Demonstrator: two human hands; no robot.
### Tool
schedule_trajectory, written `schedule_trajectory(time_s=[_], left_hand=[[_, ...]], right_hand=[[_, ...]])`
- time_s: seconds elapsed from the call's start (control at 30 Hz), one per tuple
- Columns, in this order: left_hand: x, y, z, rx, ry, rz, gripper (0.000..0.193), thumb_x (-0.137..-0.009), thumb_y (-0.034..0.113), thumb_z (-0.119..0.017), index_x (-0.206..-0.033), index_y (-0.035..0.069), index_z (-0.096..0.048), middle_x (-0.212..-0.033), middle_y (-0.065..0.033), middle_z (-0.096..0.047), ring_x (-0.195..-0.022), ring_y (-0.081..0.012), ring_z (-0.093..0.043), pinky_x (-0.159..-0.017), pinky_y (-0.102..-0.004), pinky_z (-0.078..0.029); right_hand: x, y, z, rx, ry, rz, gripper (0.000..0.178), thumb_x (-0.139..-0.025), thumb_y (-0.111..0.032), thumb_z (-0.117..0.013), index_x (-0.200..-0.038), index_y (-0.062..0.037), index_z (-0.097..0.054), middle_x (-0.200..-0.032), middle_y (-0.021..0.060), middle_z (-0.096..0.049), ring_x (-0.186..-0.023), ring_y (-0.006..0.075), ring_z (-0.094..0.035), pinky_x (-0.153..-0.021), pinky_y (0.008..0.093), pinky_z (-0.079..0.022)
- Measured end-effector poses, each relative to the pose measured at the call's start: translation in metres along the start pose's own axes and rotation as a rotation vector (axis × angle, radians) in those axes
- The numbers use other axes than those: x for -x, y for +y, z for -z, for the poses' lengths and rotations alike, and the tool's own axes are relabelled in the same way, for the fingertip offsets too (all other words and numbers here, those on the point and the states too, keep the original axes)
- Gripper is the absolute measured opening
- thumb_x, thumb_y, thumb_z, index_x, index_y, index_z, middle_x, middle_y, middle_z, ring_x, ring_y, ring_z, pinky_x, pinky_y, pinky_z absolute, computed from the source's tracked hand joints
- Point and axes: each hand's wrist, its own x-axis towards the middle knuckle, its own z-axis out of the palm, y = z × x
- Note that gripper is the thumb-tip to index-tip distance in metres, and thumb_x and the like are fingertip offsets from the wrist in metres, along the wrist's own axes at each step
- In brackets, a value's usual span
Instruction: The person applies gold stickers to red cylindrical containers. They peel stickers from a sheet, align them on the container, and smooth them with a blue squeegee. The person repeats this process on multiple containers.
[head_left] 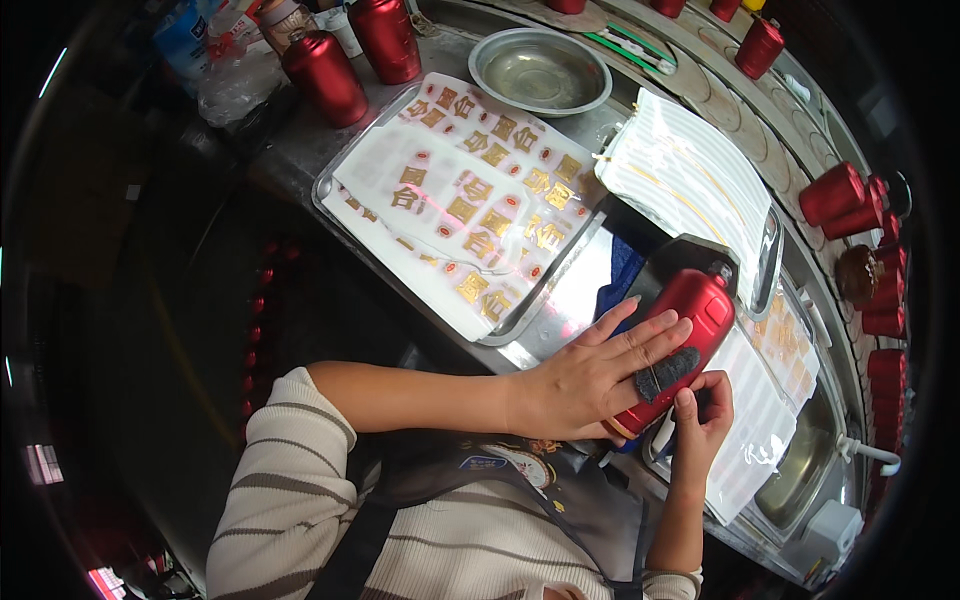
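Note:
A metallic red bottle (pixel 700 310) lies tilted before me, its narrow neck pointing up and away. My left hand (pixel 580 385) reaches across it and steadies it, with long fingers laid over the near side. A small dark grey cloth (pixel 667 373) is pressed against the bottle under the outer fingers; whether it is wrapped round one of them I cannot tell. My right hand (pixel 705 420) grips the bottle's lower right side, thumb and forefinger curled in and the other fingers partly hidden. Behind the bottle shows a dark angular holder (pixel 685 258) beside a blue cloth (pixel 622 272).
A metal tray (pixel 330 205) bears sheets of gold and red stickers (pixel 480 200). Beyond it stand a metal basin (pixel 540 72) and red bottles (pixel 325 80). White striped sheets (pixel 690 185) lie at the right. A curved conveyor (pixel 735 115) carries more red bottles (pixel 835 195).

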Motion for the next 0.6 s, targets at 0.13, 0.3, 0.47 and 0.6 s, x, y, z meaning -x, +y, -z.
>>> schedule_trajectory(time_s=[0.13, 0.3, 0.47, 0.6], left_hand=[[0.019, -0.027, 0.070, 0.001, 0.137, 0.169, 0.067, -0.071, 0.041, -0.085, -0.120, 0.001, -0.063, -0.150, -0.0258, -0.039, -0.137, -0.0371, -0.043, -0.111, -0.0538, -0.033], [0.048, -0.157, 0.169, -0.612, 0.354, 0.991, 0.037, -0.077, 0.028, -0.081, -0.088, -0.002, -0.063, -0.086, -0.0204, -0.069, -0.079, -0.0361, -0.068, -0.067, -0.0432, -0.052], [0.102, -0.216, 0.217, -0.899, 0.179, 0.962, 0.051, -0.078, 0.045, -0.078, -0.098, 0.000, -0.063, -0.109, -0.0214, -0.066, -0.105, -0.0383, -0.062, -0.088, -0.0482, -0.048], [0.097, -0.231, 0.219, -0.977, 0.075, 0.909, 0.053, -0.081, 0.046, -0.074, -0.112, 0.003, -0.067, -0.113, -0.0132, -0.067, -0.118, -0.0318, -0.056, -0.093, -0.0476, -0.042]], right_hand=[[0.002, -0.002, 0.012, -0.127, -0.012, -0.115, 0.030, -0.095, -0.035, -0.064, -0.093, -0.0071, -0.053, -0.068, -0.0049, -0.047, -0.053, 0.0027, -0.041, -0.046, 0.0182, -0.028], [0.005, -0.007, 0.017, -0.037, 0.169, -0.143, 0.023, -0.098, -0.030, -0.057, -0.091, -0.0081, -0.055, -0.059, -0.0056, -0.044, -0.046, 0.0015, -0.036, -0.041, 0.0179, -0.022], [0.003, -0.014, 0.010, -0.033, 0.141, -0.092, 0.019, -0.097, -0.025, -0.058, -0.097, -0.0068, -0.059, -0.065, -0.0050, -0.050, -0.044, 0.0001, -0.034, -0.041, 0.0174, -0.025], [0.009, -0.015, 0.009, -0.073, 0.145, -0.092, 0.017, -0.095, -0.015, -0.062, -0.104, -0.0023, -0.057, -0.079, -0.0024, -0.055, -0.066, 0.0012, -0.046, -0.058, 0.0162, -0.035]])
